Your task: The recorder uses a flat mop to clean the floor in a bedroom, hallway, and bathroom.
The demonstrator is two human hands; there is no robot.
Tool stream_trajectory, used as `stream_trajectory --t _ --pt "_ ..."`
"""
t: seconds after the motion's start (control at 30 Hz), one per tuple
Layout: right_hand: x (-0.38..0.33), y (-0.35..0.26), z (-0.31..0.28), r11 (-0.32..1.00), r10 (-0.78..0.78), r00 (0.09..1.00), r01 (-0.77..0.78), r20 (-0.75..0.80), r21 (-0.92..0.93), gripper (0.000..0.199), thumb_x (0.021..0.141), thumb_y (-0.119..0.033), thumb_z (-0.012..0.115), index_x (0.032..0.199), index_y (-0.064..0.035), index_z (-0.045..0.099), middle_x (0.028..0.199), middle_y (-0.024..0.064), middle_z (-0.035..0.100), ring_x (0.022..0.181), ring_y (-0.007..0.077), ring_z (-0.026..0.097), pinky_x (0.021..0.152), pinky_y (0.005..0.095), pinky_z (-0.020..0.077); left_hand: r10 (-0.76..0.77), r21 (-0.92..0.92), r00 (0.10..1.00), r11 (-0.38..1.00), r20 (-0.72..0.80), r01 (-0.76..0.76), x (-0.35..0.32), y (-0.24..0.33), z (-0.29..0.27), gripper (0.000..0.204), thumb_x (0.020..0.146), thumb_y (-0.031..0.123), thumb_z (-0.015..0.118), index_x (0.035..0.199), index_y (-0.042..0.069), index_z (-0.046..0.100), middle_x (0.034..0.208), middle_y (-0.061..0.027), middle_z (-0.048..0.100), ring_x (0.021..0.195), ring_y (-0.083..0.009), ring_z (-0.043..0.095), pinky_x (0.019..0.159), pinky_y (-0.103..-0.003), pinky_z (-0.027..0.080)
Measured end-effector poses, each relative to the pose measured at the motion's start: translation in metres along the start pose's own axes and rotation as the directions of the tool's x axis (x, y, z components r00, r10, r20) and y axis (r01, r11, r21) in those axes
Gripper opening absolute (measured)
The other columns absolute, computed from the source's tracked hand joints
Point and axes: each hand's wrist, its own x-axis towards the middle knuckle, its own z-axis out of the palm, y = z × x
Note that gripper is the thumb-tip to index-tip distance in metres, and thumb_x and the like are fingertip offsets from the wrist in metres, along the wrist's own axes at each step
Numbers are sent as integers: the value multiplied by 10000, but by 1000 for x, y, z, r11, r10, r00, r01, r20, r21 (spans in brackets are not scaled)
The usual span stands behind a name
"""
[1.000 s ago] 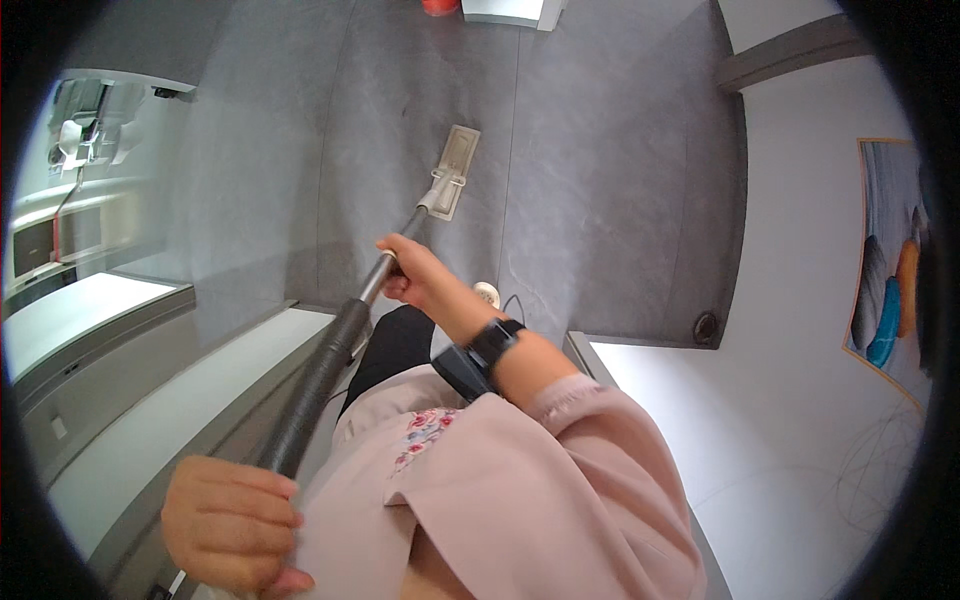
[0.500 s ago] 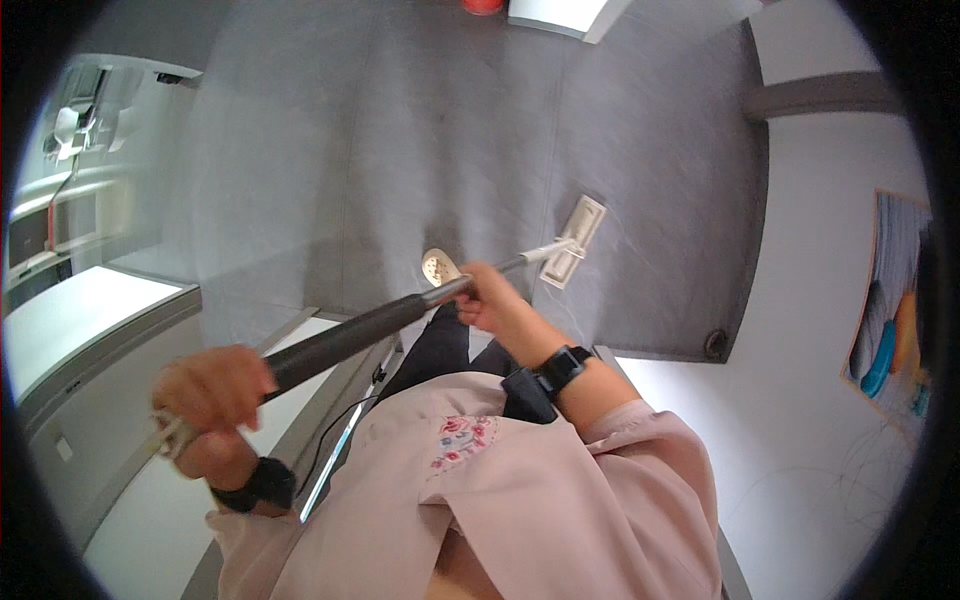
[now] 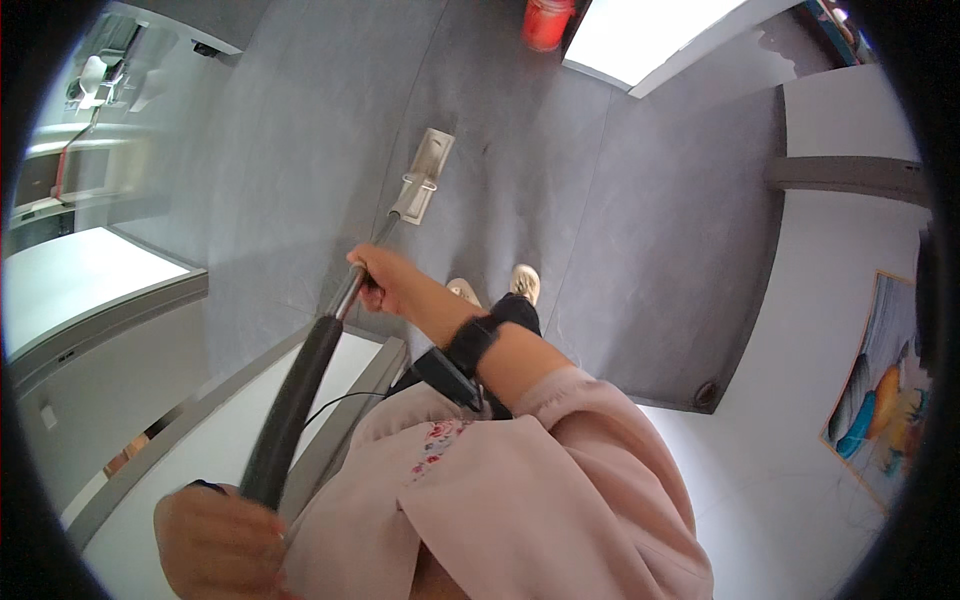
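Both my hands grip one long mop [image 3: 292,410] that slants from the lower left up to the floor. My left hand [image 3: 222,545] is wrapped round the top end of its dark foam grip. Further down, my right hand [image 3: 378,278] is closed on the bare metal part of the pole. At the far end the flat, beige rectangular mop head [image 3: 428,170] lies on the grey floor [image 3: 540,170], beyond my feet. My right wrist carries a black strap with a dark device [image 3: 447,378] beside it. The mop head's underside is hidden.
Ahead stand a red bucket [image 3: 545,25] and a white cabinet or counter [image 3: 645,35]. White-topped counters [image 3: 90,285] line the left. To the right rises a white wall [image 3: 800,330] with a colourful picture [image 3: 875,385]. My light shoes [image 3: 525,282] are on the floor.
The mop head has swept from right of my feet to ahead and left. My right hand moved left with the pole; my left hand came lower and nearer. The view has shifted too.
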Motion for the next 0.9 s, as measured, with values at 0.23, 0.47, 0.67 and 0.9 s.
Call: stream_trajectory --t 0.23,0.47,0.67,0.9 --pt "-72 -45 -2 992 -107 994 105 -30 -65 310 725 -335 513 580 -80 411 453 38 371 312 118 274 322 261 231 104 67 950 994 -293 -88 -47 23 -16 291 593 196 729 830 134 572 796 2 581 758 -119 574 759 -299 441" --pt "-126 -141 -138 989 -126 917 85 -379 -124 299 721 -309 510 512 -125 399 404 -4 322 306 88 277 287 211 201 -235 -394 704 917 -670 -69 106 -90 -17 158 600 62 692 615 75 536 685 -75 556 722 -230 561 795 -423 388" --pt "-77 -166 -120 992 -85 895 34 -439 -123 269 730 -255 483 542 -125 341 422 10 294 318 108 264 297 246 193 -448 -464 200 885 -871 -42 114 -92 -33 203 614 115 678 555 94 485 525 -33 499 570 -191 521 771 -385 385" --pt "-28 -182 -29 983 119 992 -112 42 -147 359 758 -262 432 461 -123 286 371 19 279 308 120 205 342 269 178 -270 -114 459 934 -846 339 129 -33 -74 163 651 182 668 614 122 521 526 17 495 523 -121 527 681 -346 439"
